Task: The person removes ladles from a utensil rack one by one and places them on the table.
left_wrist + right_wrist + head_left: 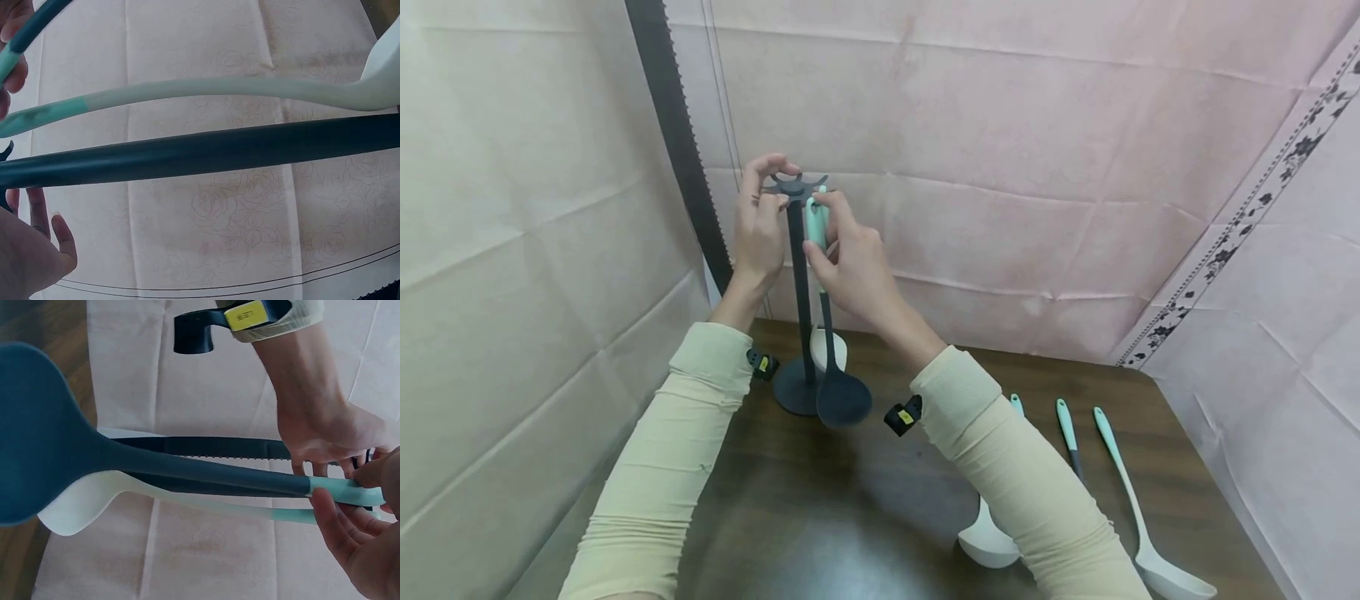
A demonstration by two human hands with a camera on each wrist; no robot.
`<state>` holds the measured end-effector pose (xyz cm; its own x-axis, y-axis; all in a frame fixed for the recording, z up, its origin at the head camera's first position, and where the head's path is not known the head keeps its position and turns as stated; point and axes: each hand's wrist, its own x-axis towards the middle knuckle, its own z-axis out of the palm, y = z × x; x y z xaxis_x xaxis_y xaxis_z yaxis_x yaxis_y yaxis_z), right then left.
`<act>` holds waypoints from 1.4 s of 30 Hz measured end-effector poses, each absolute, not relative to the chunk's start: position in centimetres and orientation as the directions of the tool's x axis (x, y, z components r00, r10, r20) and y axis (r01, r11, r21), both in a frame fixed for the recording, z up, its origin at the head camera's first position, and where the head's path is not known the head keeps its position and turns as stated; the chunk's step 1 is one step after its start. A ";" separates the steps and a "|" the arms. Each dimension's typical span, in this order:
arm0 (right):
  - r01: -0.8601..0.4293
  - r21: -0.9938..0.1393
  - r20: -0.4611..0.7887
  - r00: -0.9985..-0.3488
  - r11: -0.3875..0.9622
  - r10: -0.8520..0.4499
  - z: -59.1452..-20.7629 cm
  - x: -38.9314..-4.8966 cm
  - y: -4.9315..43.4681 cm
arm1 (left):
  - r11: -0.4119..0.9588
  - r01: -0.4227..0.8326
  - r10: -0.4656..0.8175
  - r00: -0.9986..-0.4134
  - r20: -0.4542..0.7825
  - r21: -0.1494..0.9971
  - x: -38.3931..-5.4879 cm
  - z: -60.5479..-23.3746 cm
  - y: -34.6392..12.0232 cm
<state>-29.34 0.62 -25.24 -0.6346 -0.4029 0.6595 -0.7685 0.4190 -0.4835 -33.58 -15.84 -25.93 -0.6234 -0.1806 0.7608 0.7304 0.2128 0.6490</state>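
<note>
My left hand (762, 229) grips the hooked top of a dark utensil stand (800, 283), thumb and fingers bent about the hooks. Just right of the post, my right hand (859, 250) pinches the mint-green handle end of a dark cooking spoon (844, 402). The spoon points head-down, its handle tip close beside the hooks. Behind it, a white ladle (219, 87) with a mint handle end hangs along the post. In the right wrist view, the dark spoon's broad head partly covers the white ladle (81, 506).
On the brown table (760, 517) at the right lie another white ladle (987, 542), a utensil with a mint handle (1066, 425) and a long white utensil (1165, 575). My right sleeve partly covers them. Cloth walls (1000, 167) stand close behind the stand and to both sides.
</note>
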 end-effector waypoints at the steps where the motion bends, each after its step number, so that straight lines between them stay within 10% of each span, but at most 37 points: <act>1: -0.764 -0.497 0.650 -0.642 0.412 -0.407 -25.2 -29.3 0.7 | 0.211 0.731 -0.180 -0.624 0.760 0.649 -33.6 -26.0 -15.8; 42: -0.778 -0.524 0.694 -0.626 0.347 -0.355 -26.4 -27.9 3.5 | 0.117 0.751 -0.177 -0.628 0.758 0.650 -33.7 -26.2 -15.6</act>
<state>-27.91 3.55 -26.35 -0.6263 -0.3552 0.6940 -0.7777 0.3467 -0.5244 -33.72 -15.64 -26.23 -0.6281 -0.1774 0.7576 0.7509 0.1169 0.6499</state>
